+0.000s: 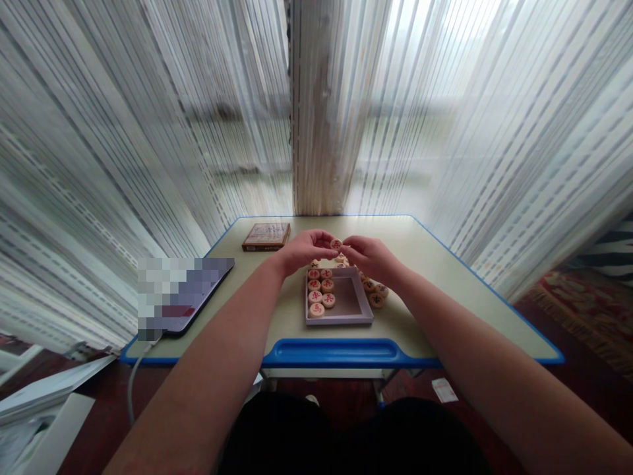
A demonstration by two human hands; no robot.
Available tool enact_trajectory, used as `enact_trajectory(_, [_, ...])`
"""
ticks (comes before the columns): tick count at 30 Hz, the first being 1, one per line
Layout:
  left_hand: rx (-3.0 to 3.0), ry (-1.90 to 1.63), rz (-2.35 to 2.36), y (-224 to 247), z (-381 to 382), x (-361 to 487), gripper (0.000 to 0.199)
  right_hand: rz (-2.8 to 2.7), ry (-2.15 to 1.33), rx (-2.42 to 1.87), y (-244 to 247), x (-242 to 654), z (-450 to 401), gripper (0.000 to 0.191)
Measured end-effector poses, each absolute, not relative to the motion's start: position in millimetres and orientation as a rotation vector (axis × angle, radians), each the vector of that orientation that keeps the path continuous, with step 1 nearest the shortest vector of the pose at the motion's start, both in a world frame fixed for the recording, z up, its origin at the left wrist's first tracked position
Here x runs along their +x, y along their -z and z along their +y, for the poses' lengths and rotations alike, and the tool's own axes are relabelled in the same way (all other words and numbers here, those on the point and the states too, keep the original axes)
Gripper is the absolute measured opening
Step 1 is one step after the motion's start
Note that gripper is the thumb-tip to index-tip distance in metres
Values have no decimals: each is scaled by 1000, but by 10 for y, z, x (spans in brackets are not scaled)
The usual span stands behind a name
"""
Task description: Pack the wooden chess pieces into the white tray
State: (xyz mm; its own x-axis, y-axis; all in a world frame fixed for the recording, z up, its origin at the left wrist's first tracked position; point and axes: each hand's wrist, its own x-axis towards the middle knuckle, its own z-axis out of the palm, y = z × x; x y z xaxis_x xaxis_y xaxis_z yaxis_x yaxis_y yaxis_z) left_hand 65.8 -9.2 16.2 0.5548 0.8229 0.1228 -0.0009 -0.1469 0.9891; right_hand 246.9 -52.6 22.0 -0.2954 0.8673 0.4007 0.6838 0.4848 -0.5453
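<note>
A round wooden Chinese chess piece (pixel 336 244) with a red character is held up beyond the box tray, its marked face toward me. The thumb and fingers of my left hand (pixel 309 248) close on its left side, while the fingertips of my right hand (pixel 368 254) pinch it from the right. Below them lies a shallow pale box tray (pixel 339 321). Red-marked chess pieces (pixel 315 297) stand in two columns along its left side; bare bottom shows on its right. Loose pieces (pixel 376 301) lie outside the tray, partly hidden by my right hand.
A flat brown box (pixel 267 237) rests at the table's back left. On the left edge is a blurred-out phone or tablet (pixel 198 303) with a white cable (pixel 132 389). The table (pixel 445 297) has a blue rim and front groove (pixel 339 353). Striped curtains (pixel 321 119) hang behind.
</note>
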Motion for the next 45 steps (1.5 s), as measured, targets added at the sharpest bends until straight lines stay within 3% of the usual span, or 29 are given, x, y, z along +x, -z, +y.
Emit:
enact_trajectory(12, [1621, -871, 834, -244, -133, 646, 34, -2067, -288, -1272, -230, 2474, -531, 22])
enact_trajectory(16, [1594, -877, 825, -246, -122, 643, 31, -2076, -185, -1185, -224, 2478, -543, 35])
enact_trajectory(20, [1589, -839, 797, -238, -124, 645, 29, -2054, -185, -1175, -227, 2477, -553, 27])
enact_trajectory(27, [1520, -829, 851, -230, -133, 661, 33, -2151, -334, -1158, -323, 2491, -646, 24])
enact_trajectory(35, [1515, -869, 879, -201, -73, 653, 33, -2558, -815, -1204, -455, 2436, -809, 27])
enact_trajectory(45, [1536, -822, 884, -180, -61, 679, 36, -2625, -476, -1240, -407, 2326, -891, 22])
